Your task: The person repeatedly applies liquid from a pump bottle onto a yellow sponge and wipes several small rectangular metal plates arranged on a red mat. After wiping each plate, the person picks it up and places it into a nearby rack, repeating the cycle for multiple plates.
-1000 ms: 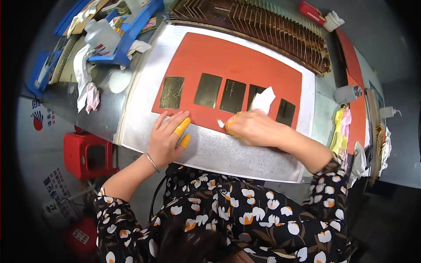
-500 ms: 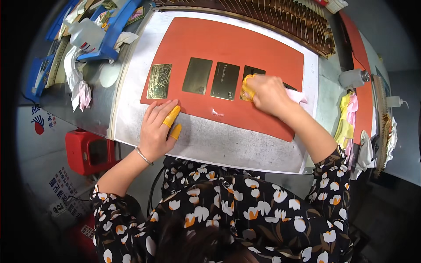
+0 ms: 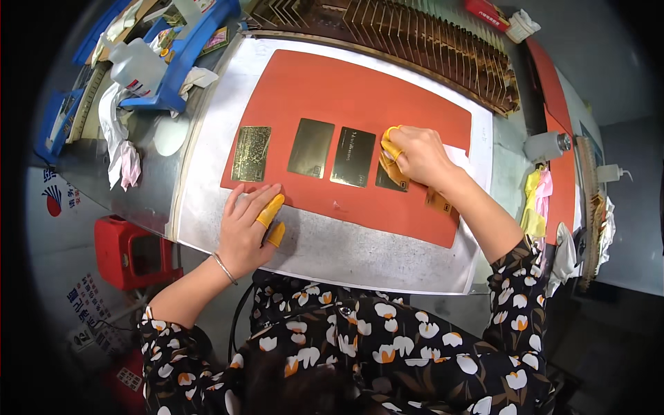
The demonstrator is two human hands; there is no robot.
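Five thin metallic cards lie in a row on an orange-red mat (image 3: pixel 332 86): a mottled gold card (image 3: pixel 252 153), a plain dark gold card (image 3: pixel 310 148), a black card (image 3: pixel 353 158), a fourth dark card (image 3: pixel 394 181) and a gold card (image 3: pixel 438 200). My right hand (image 3: pixel 415 153) covers much of the fourth, its yellow-capped fingers curled and pressed together on it. Whether something is pinched there is hidden. A white cloth or paper piece (image 3: pixel 456 156) shows beside that wrist. Flat at the mat's near left edge rests my left hand (image 3: pixel 249 228), fingers stretched out, two wearing yellow finger cots.
A slotted rack (image 3: pixel 415 52) stretches along the back. At left sit a blue tray (image 3: pixel 166 90), a clear plastic bottle (image 3: pixel 137 68) and crumpled cloths (image 3: pixel 114 131). On the right are another bottle (image 3: pixel 546 146) and yellow and pink cloths (image 3: pixel 534 204). A red stool (image 3: pixel 114 252) stands lower left.
The view has shifted, so the mat and cards sit lower in the picture. My right hand has shifted over the fourth card, uncovering its lower corner and the fifth card. My left hand stays put.
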